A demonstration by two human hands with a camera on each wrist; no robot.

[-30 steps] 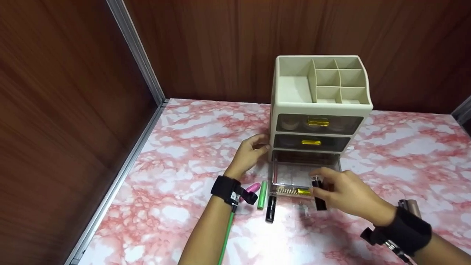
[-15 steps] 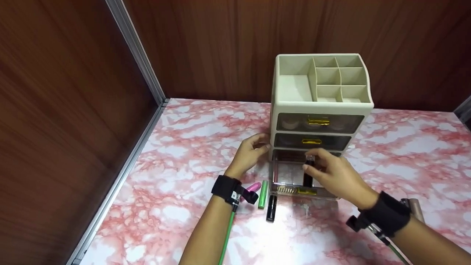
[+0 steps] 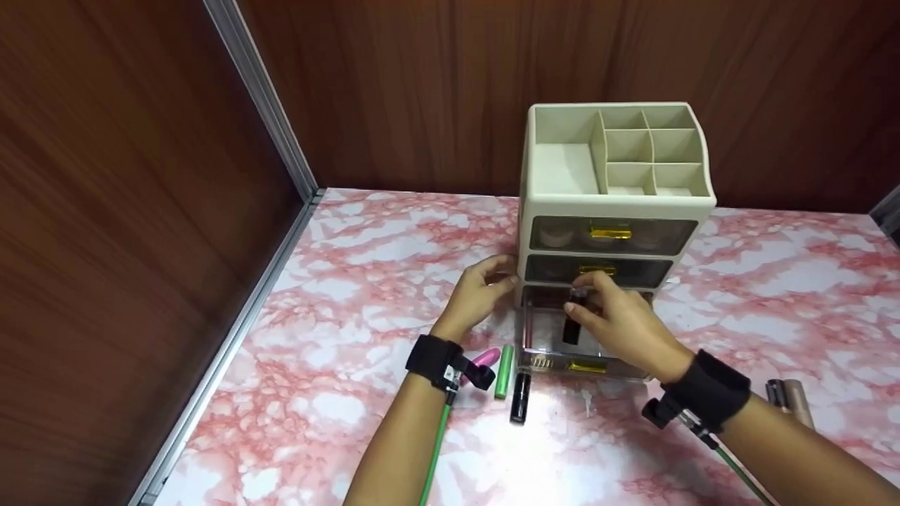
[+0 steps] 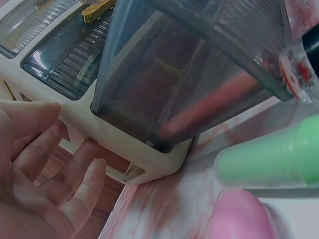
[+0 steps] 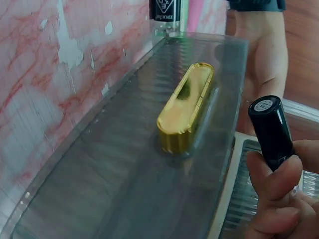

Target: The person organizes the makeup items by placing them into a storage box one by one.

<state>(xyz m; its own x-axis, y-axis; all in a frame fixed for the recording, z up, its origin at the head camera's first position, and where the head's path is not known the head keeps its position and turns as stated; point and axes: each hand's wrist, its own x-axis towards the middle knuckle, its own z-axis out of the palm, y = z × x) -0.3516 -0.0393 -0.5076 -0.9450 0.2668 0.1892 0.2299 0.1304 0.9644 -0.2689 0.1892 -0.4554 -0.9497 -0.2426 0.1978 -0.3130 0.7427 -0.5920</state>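
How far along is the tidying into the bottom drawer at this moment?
Done: the bottom drawer is pulled open. In hand: the right hand holds a black tube over the drawer, not yet released; the left hand rests against the organizer. Left: a pink tube, a green tube, another black tube and a brownish tube lie on the table.

Table top (image 3: pixel 365 232): pink-and-white marble pattern. Walls (image 3: pixel 126 176): dark reddish-brown wood grain, with a silver metal strip (image 3: pixel 260 98) at the corner. Organiser (image 3: pixel 562 169): cream body, smoky grey translucent drawers with gold handles (image 3: pixel 609 231). Open bottom drawer (image 3: pixel 548 337): clear, ribbed front, gold handle (image 5: pixel 185 107). Tube (image 3: pixel 573 320) held by right hand (image 3: pixel 619 323): glossy black. On the table: pink tube (image 3: pixel 484 360), green tube (image 3: pixel 503 371), black tube (image 3: pixel 520 397), beige tube (image 3: pixel 791 397). Wrist straps (image 3: pixel 706 390): black.
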